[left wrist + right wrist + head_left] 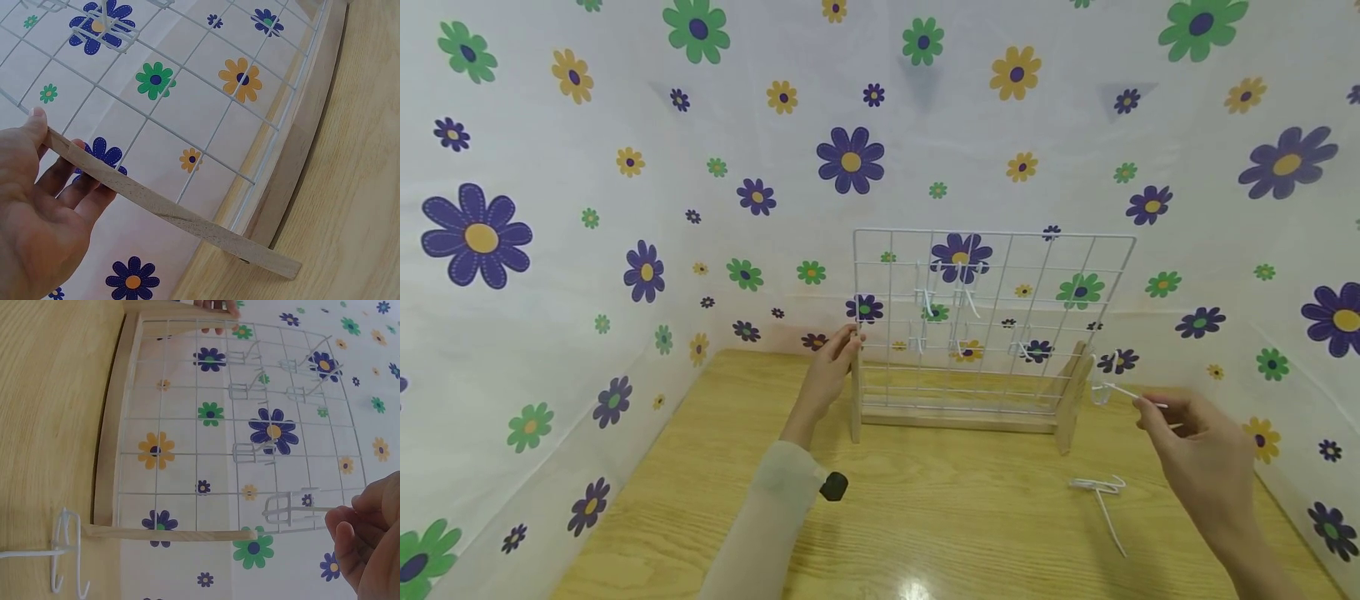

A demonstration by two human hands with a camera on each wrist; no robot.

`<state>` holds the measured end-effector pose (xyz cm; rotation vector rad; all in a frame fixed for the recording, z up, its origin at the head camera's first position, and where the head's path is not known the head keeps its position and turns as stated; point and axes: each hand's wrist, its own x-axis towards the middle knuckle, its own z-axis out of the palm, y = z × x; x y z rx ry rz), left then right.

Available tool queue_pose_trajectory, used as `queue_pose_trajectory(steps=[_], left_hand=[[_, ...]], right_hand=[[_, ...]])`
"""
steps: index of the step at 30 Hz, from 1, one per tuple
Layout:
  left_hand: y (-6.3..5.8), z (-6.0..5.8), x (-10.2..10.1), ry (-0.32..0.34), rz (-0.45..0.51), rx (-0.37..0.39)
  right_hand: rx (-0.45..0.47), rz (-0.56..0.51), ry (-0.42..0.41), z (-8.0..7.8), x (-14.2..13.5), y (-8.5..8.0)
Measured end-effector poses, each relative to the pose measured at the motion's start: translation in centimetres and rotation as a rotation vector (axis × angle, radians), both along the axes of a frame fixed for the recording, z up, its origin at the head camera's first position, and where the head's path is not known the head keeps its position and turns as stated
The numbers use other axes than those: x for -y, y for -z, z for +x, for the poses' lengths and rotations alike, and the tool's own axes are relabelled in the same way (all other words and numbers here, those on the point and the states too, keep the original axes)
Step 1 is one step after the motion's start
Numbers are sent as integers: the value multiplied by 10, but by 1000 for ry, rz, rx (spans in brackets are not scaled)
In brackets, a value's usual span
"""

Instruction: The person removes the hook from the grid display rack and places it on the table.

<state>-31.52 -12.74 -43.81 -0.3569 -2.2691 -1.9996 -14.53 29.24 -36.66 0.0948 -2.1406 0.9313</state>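
Observation:
A white wire grid rack on a wooden base stands upright on the table, with several white hooks hanging on its wires. My left hand grips the rack's left wooden upright near its top, thumb on one side and fingers on the other. Off the rack's right side, my right hand pinches the prong of a white wire hook between thumb and fingertips. In the head view this hook is apart from the grid. Another white wire hook lies on the table in front of the right upright.
The wood-grain table runs under the rack. Behind and on both sides hangs a white sheet printed with flowers, close to the rack's back. A black knob-like item shows at the left wrist.

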Motion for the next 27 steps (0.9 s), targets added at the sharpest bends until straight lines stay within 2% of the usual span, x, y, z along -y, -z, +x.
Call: queue_pose_trajectory(steps=[21,27], left_hand=[[0,0,-1,-4,3,-1],[-22,18,-3,24,15,28]], right_hand=[[80,-14,35,6,1,37],[100,-10,40,8,6,46]])
